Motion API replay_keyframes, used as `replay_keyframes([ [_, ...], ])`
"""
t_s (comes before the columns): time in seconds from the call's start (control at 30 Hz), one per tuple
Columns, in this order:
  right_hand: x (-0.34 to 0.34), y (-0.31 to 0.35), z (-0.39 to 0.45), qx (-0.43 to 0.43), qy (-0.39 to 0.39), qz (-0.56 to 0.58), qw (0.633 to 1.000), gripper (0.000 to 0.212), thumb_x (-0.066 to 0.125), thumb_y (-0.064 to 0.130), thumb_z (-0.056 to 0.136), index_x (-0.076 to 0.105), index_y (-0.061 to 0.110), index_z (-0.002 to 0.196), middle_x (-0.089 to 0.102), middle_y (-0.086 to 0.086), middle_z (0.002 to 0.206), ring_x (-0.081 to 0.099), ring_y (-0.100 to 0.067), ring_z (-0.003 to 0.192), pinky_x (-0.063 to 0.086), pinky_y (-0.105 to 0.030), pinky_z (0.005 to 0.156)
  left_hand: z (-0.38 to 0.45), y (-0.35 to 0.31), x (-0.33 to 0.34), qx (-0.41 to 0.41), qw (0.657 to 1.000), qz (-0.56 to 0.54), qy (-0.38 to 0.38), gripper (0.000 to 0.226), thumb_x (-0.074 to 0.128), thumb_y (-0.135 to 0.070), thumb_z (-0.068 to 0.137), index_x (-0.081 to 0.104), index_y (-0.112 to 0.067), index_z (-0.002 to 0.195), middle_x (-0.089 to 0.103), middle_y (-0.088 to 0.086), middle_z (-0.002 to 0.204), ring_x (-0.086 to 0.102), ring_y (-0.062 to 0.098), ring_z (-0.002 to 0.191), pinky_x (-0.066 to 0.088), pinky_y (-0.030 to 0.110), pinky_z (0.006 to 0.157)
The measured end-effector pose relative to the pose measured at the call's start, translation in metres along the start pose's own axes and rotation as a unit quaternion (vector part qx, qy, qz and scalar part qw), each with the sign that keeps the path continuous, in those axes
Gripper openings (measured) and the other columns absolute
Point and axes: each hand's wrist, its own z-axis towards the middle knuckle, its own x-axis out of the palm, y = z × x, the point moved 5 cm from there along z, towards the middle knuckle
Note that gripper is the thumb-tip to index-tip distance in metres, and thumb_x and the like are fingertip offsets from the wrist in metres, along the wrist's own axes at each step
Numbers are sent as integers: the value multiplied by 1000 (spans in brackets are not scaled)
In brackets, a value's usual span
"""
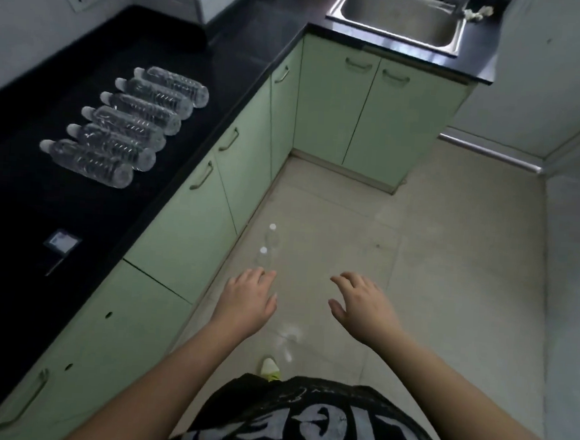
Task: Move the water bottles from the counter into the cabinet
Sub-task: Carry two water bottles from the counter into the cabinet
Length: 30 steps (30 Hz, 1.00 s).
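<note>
Six clear water bottles (123, 125), lying in a row on black counter (25, 208); likely light, smooth, prone to rolling (grasp mid-body). Left hand (247, 299), right hand (361, 304): spread open, empty, well apart from bottles.

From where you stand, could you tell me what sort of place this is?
Most likely a home kitchen: a stainless steel sink set in a black stone counter, above pale green cabinet doors.
</note>
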Motion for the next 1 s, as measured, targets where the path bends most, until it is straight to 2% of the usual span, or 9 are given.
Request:
replay_keyframes([
  [0.2,-25,2,90,-67,13,-22,997,53,45,43,96,38,22,144,45,-2,143,42,-24,130,33,-35,105,62,30,-14,-61,998,-22,-10,51,43,-41,95,43,-21,142,53,2,134,50,22,120,39,36,93],
  [0.37,-42,-16,182,-132,25,-32,990,57,46,42,95,36,20,146,45,-3,144,42,-24,131,34,-35,105,114,43,-14,-107,992,-58,-28,52,43,-39,96,40,-22,145,53,3,135,50,23,121,41,39,95],
  [0.5,-47,-31,269,-202,60,-29,977,59,47,42,95,33,18,147,43,-4,146,40,-25,133,34,-37,107,168,52,-5,-184,980,-62,-40,51,41,-39,96,40,-21,144,52,3,137,49,24,124,41,39,97],
  [0.67,-60,-46,358,-319,131,-77,936,63,43,41,96,24,15,150,38,-4,150,34,-24,137,30,-37,110,225,32,-3,-315,944,-97,-27,50,44,-37,96,42,-20,144,51,3,138,47,25,128,40,39,98],
  [0.77,-71,-55,393,-380,162,-115,903,65,42,41,96,20,14,152,34,-5,152,31,-24,139,26,-36,113,248,10,-9,-371,920,-120,-39,51,59,-31,88,53,-17,137,62,6,122,58,29,114,47,39,90],
  [0.9,-74,-61,429,-441,179,-147,867,63,42,40,95,24,14,150,37,-5,150,33,-24,138,27,-36,111,264,-9,-1,-443,883,-149,-35,53,64,-27,85,56,-13,135,64,9,123,59,31,114,48,40,91],
  [1.0,-58,-63,447,-453,186,-145,860,61,44,38,94,27,14,149,39,-4,148,35,-24,136,28,-35,109,267,-15,15,-484,857,-172,-34,50,71,-23,80,62,-9,127,67,12,115,64,32,107,51,41,85],
])
